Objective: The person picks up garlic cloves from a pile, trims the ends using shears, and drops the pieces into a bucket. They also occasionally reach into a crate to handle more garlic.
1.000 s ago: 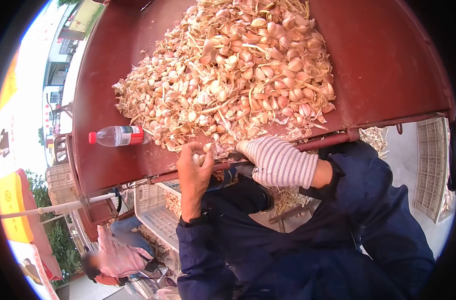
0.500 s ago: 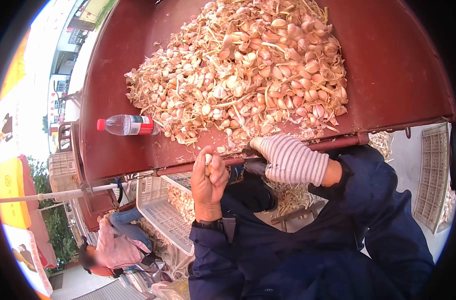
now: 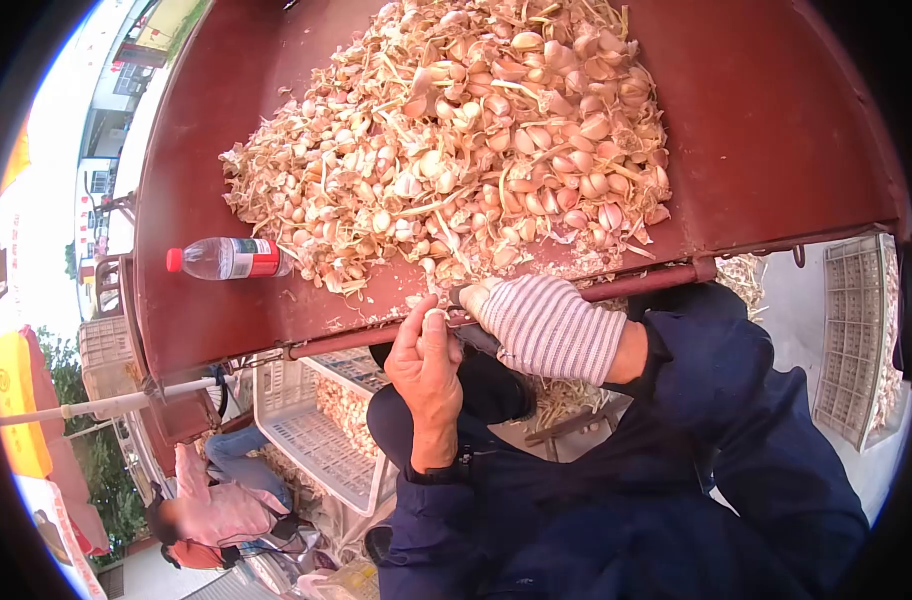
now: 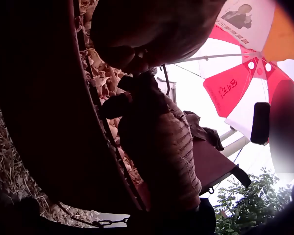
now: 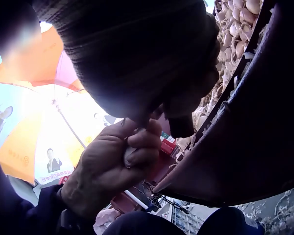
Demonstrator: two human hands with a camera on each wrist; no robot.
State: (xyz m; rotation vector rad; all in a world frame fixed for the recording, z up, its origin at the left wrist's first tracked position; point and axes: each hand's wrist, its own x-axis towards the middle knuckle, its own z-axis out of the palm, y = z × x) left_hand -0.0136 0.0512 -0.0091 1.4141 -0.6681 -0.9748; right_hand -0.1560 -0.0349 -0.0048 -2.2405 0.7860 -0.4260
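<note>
My bare left hand (image 3: pixel 426 372) is raised at the near edge of the red metal bed, its thumb and fingertips brought up against my right hand's front. Its curled fingers hold a pale garlic clove (image 5: pixel 129 157), mostly covered by them. My right hand (image 3: pixel 564 328), in a striped knit glove, grips a dark tool (image 3: pixel 479 338); I cannot tell its kind. Just beyond both hands, a big heap of garlic cloves (image 3: pixel 456 170), with dry skins and stalks mixed in, lies on the red bed (image 3: pixel 766 150).
A red-capped bottle (image 3: pixel 226 259) lies left of the heap. Below the bed's edge stands a white plastic crate (image 3: pixel 316 455) beside garlic, with another crate (image 3: pixel 846 345) at far right. A person in pink (image 3: pixel 216 505) sits at lower left. An umbrella (image 4: pixel 230 83) spreads overhead.
The left hand has turned and moved in until its fingertips meet the right hand; earlier it stood apart with cloves showing in its fingers. The right hand keeps its grip on the dark tool.
</note>
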